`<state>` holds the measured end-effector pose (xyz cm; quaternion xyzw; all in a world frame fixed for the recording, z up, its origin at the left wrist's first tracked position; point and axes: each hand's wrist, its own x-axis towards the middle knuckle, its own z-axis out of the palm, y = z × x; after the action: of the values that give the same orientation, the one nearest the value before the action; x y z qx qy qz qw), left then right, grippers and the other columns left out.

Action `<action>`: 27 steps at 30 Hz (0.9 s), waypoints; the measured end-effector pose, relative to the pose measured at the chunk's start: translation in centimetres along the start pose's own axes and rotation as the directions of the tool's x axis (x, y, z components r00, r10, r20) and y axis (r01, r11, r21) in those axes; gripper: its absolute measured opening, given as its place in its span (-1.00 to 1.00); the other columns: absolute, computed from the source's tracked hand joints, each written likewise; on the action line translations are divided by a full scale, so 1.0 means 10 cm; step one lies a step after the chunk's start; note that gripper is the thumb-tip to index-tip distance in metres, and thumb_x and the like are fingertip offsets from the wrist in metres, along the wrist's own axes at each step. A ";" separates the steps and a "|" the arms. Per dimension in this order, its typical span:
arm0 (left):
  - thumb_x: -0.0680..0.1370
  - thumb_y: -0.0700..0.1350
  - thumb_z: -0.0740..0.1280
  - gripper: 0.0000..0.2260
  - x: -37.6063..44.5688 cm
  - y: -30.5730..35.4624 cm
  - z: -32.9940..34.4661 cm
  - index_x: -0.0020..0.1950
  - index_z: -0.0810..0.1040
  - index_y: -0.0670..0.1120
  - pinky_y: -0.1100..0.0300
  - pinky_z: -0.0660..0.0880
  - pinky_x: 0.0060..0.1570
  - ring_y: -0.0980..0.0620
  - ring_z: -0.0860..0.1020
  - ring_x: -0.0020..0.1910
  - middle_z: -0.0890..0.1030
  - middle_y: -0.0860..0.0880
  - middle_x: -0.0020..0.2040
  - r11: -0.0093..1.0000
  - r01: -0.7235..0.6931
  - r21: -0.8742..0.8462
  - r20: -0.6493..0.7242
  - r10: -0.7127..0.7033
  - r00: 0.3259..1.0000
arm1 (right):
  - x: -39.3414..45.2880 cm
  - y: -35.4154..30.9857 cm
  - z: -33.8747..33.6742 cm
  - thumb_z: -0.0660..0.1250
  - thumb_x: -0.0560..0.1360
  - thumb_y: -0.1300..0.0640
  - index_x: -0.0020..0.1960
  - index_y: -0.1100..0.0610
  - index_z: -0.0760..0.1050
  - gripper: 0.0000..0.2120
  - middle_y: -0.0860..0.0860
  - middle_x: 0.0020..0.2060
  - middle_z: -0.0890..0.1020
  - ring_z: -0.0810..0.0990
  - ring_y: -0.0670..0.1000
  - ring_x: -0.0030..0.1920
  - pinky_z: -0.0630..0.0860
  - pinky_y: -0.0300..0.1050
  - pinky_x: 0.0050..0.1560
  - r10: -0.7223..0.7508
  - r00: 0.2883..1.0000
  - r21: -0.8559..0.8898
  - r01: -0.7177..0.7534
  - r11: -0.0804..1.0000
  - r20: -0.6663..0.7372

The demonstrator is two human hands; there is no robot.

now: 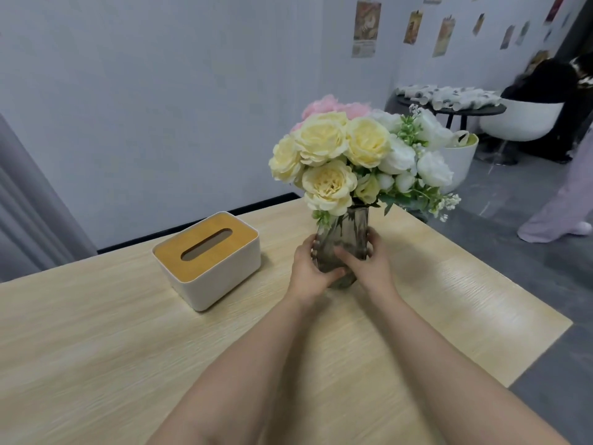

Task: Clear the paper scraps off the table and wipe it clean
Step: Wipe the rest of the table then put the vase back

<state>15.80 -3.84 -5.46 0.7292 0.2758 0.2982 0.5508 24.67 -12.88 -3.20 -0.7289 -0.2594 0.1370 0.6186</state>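
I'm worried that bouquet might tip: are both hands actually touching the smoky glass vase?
Touching. The head view shows the left hand and the right hand wrapped around the smoky glass vase, fingers curled against both its sides.

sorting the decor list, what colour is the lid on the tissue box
Light brown wood grain, on a white tissue box; the head view shows it.

Smoky-grey vase [348, 231], yellow/white/pink flowers [340, 149] (table [96, 348] pale woodgrain).

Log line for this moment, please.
hands: left, right both grip vase | vase: upright, on table | tissue box: left of vase | scraps: none visible
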 end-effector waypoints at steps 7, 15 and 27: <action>0.24 -0.05 0.59 -0.27 -0.01 0.61 -0.27 0.32 0.31 0.05 0.24 0.44 0.13 0.08 0.43 0.16 0.35 0.04 0.22 0.997 -0.073 0.005 -0.060 0.073 0.996 | 0.06 -0.59 0.02 0.50 0.36 0.12 0.41 0.03 0.29 -0.31 -0.04 0.17 0.51 0.52 0.01 0.17 0.54 -0.07 0.07 -0.069 0.998 0.011 0.069 0.998 0.006; 0.36 -0.21 0.52 -0.47 -0.11 1.54 -1.33 0.21 0.35 0.02 0.58 0.38 -0.25 0.40 0.41 -0.12 0.40 0.28 -0.05 0.997 -0.072 0.031 -0.146 0.075 0.986 | -0.04 -1.71 0.59 0.51 0.33 0.07 0.26 -0.03 0.37 -0.44 -0.11 0.10 0.56 0.56 -0.03 0.12 0.55 -0.03 0.10 -0.128 0.987 0.045 0.124 0.991 0.095; 0.31 -0.13 0.57 -0.31 -0.60 1.28 -3.56 0.36 0.33 -0.08 0.60 0.38 -0.30 0.22 0.43 -0.03 0.43 0.07 0.15 0.994 0.060 0.086 -0.384 -0.023 0.923 | -0.75 -2.32 2.75 0.53 0.29 -0.09 0.31 0.05 0.39 -0.34 -0.03 0.15 0.58 0.56 -0.01 0.13 0.53 0.01 0.14 -0.191 0.908 0.098 0.166 0.981 0.373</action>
<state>-13.59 11.38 13.79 0.6766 0.4073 0.4093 0.4569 -0.69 8.18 13.07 -0.6413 -0.4354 0.2270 0.5896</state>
